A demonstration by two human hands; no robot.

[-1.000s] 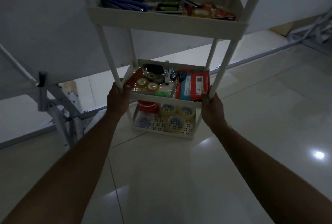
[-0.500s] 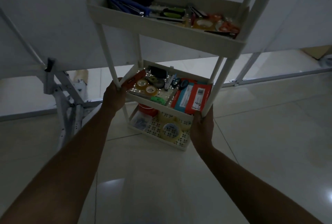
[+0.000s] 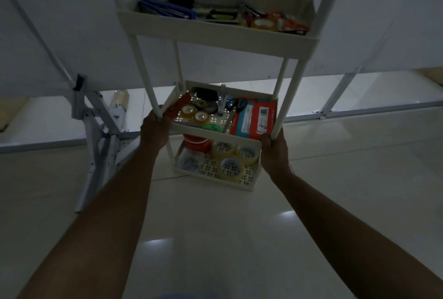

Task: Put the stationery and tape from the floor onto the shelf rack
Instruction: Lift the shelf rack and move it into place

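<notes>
Your left hand (image 3: 154, 131) and right hand (image 3: 273, 145) each grip a front post of the shelf rack (image 3: 215, 35), which has turned slightly in the last second. The tape rolls (image 3: 231, 167) and stationery (image 3: 167, 8) lie on its tiers; in this dim light, loading seems finished.

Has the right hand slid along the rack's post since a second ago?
No. The right hand still grips the post at the middle tray's front corner.

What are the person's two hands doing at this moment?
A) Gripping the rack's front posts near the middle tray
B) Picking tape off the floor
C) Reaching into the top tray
A: the left hand and the right hand each grip the shelf rack at its front, level with its middle tray.
</notes>
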